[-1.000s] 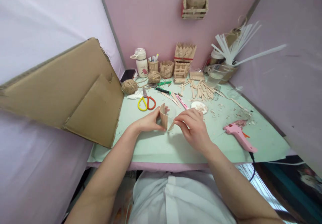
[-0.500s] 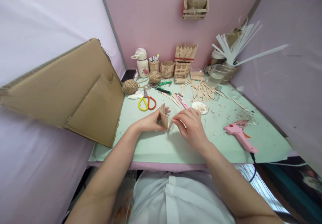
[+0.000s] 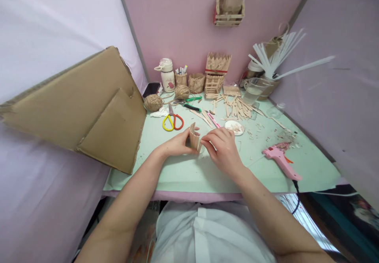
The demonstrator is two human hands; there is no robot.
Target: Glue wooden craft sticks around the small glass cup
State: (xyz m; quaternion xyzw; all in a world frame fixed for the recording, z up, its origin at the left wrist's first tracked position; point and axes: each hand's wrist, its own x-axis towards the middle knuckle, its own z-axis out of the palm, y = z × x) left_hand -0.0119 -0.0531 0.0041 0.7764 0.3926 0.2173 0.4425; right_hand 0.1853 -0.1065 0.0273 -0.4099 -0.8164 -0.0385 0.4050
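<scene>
My left hand (image 3: 180,143) grips a small piece built of wooden craft sticks (image 3: 194,137), standing on edge with its jagged tips up. Pinched between the thumb and fingers of my right hand (image 3: 221,148) is a single craft stick (image 3: 199,144), held against the right side of that piece. Whether it is stuck there I cannot tell. Beyond my right hand lies a white dish (image 3: 234,127) with small wood scraps. A pink hot glue gun (image 3: 281,160) rests on the table to the right, some way from my right hand.
Scissors (image 3: 173,122), a pink cutter (image 3: 213,120), green-handled pliers (image 3: 192,107) and loose craft sticks (image 3: 240,107) lie behind my hands. Cardboard (image 3: 109,129) leans at left. Twine balls (image 3: 153,103), a bottle (image 3: 167,77) and a plastic cup (image 3: 252,91) stand farther back.
My right hand has brought the single craft stick leftward, from a small gap away to against the stick piece. My left hand has turned the piece slightly, showing more of its face.
</scene>
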